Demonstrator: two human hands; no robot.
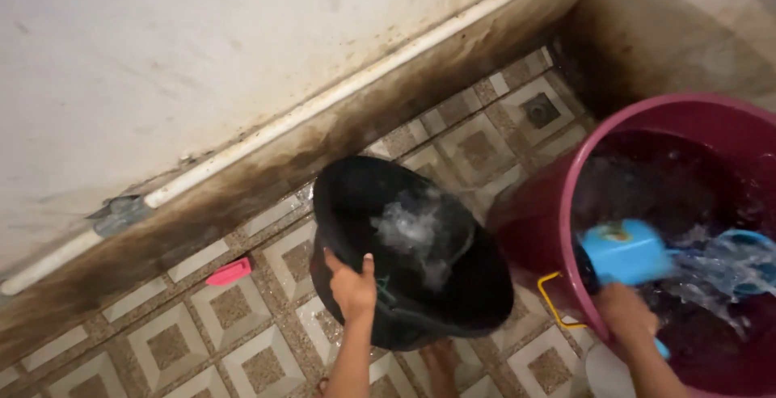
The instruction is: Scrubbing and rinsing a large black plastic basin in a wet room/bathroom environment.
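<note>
My left hand (pixel 352 286) grips the near rim of a black bucket (pixel 477 285), tilted toward the wall, with foamy water (pixel 416 232) sloshing inside. My right hand (pixel 626 313) holds the handle of a blue plastic scoop (pixel 626 252) over a large maroon bucket (pixel 533 220) full of water. Water (pixel 719 273) pours out of the scoop into the maroon bucket. A foot (pixel 440 366) shows just below the black bucket.
The floor is patterned brown and cream tile (pixel 170 341). A white pipe (pixel 323 99) runs along the stained base of the wall. A pink object (pixel 229 272) lies on the tiles at left. A floor drain (pixel 540 109) sits near the far corner. A yellow handle (pixel 554 301) sticks out between the buckets.
</note>
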